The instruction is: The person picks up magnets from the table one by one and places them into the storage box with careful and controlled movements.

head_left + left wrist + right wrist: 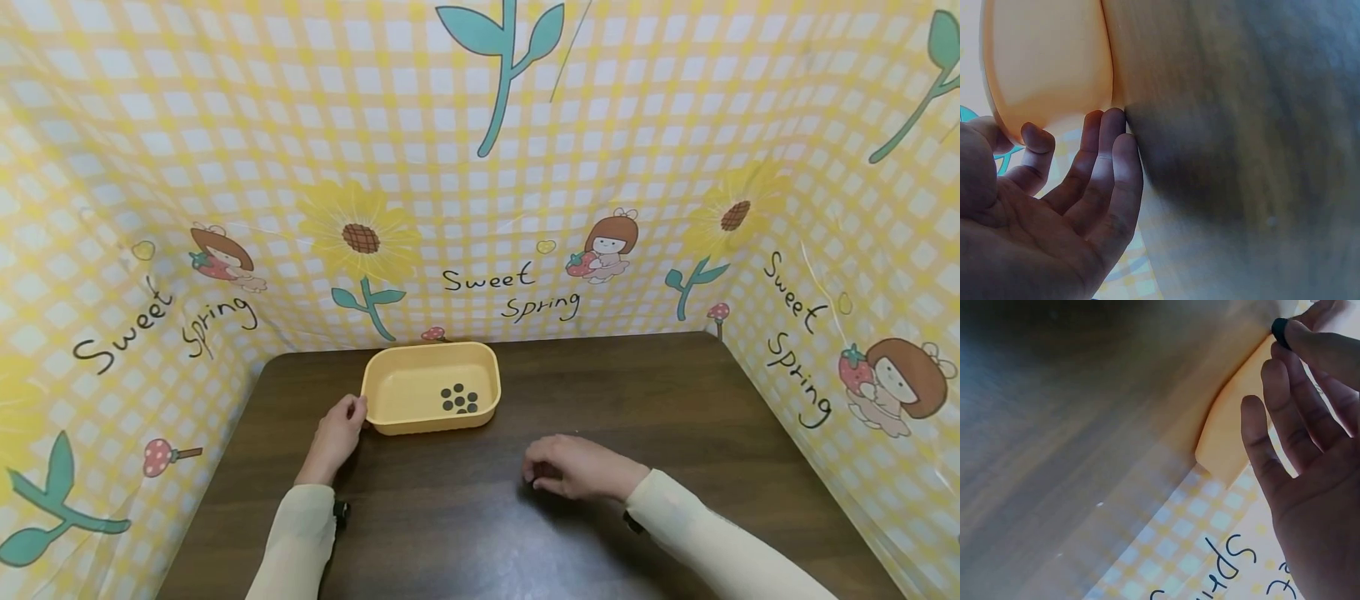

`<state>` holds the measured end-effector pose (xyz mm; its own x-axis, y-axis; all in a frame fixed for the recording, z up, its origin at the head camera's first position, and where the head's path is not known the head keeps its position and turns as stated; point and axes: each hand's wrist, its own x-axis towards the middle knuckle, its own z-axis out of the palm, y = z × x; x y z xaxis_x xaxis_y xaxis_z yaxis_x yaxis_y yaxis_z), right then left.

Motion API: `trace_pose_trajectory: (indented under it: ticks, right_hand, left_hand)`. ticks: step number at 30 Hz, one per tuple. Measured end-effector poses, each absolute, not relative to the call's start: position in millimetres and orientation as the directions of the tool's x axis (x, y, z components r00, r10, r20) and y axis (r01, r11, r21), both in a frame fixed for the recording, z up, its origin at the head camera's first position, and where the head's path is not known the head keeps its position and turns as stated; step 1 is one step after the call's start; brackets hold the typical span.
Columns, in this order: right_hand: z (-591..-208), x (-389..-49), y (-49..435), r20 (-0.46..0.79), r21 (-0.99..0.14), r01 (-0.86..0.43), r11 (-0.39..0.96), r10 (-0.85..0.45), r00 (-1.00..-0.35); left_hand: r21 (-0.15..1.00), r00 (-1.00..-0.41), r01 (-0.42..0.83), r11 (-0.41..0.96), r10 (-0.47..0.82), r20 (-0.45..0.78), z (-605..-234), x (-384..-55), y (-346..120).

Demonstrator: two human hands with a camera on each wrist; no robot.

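A shallow yellow plastic bin (401,396) with rounded corners stands at the back of the dark wooden table. My left hand (339,437) pinches its left end between thumb and index finger; the other fingers stretch along the outside in the left wrist view. Inside the bin, several small dark round discs (459,400) lie grouped toward the right front. To the right of the bin and nearer to me, my right hand (577,467) hovers low over the table. In the right wrist view its thumb and index finger pinch a small dark disc (1280,332), the other fingers loosely extended.
The dark wooden table (637,392) has rounded back corners. A yellow-and-white checked cloth (480,192) with printed flowers and lettering hangs behind it and along both sides. The bin's back rim sits close to this cloth.
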<state>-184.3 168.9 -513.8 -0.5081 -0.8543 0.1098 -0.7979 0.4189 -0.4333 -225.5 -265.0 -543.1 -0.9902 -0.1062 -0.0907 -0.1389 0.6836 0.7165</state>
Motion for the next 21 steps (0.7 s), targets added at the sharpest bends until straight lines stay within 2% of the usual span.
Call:
trace_pose_trajectory:
  ticks: [11,16,21]
  right_hand:
    - [-500.5,-211.8,159.7,0.208,-0.381,-0.823,0.42,-0.829,-0.519]
    - [-494.7,-222.8,154.6,0.202,-0.418,-0.794,0.441,-0.807,-0.555]
    - [-489.9,-233.3,147.2,0.225,-0.429,-0.79,0.439,-0.795,-0.564]
  left_hand:
    - [0.708,-0.991,-0.13,0.694,-0.111,-0.073,-545.0,-227.5,-264.7]
    - [0.708,-0.991,-0.129,0.694,-0.116,-0.068,-545.8,-228.3,-265.5]
    - [0.714,-0.991,-0.134,0.688,-0.114,-0.076,-545.8,-228.1,-265.6]
